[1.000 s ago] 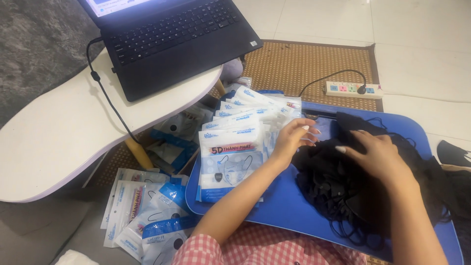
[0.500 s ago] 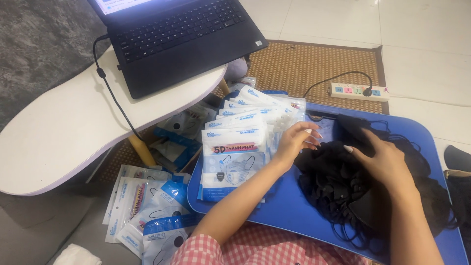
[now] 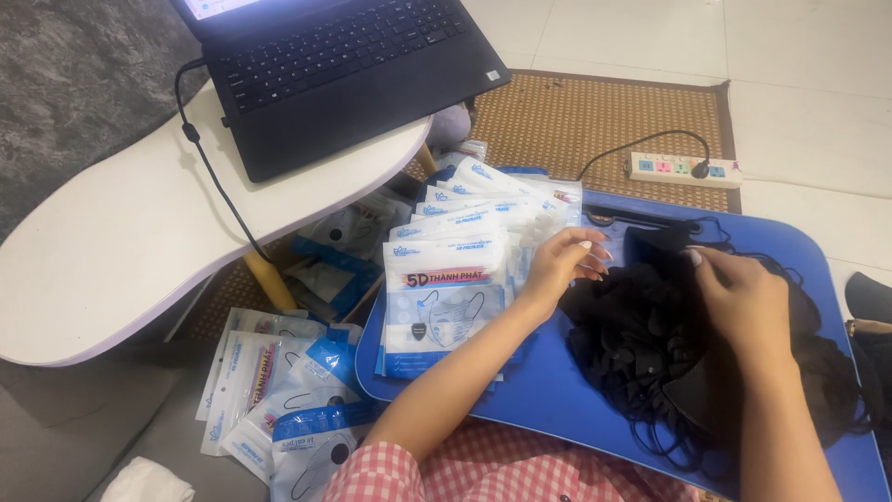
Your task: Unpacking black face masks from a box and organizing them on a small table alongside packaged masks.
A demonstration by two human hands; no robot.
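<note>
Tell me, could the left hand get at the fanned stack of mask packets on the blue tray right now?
Probably yes. The left hand hovers right beside the fanned packets on the blue tray, its forearm lying across them. It holds nothing that I can see, and nothing lies between.

A fanned row of flat mask packets (image 3: 465, 251) — white with blue bands and clear windows — lies along the left edge of the blue tray (image 3: 548, 390); the front packet (image 3: 444, 307) is rectangular, showing a pale mask through its window. More packets of the same kind (image 3: 279, 400) lie scattered on the floor beyond the tray's left edge, below the white table (image 3: 111, 251); a laptop screen (image 3: 218, 7) — a bright sliver only — shows at the table's far edge.
</note>
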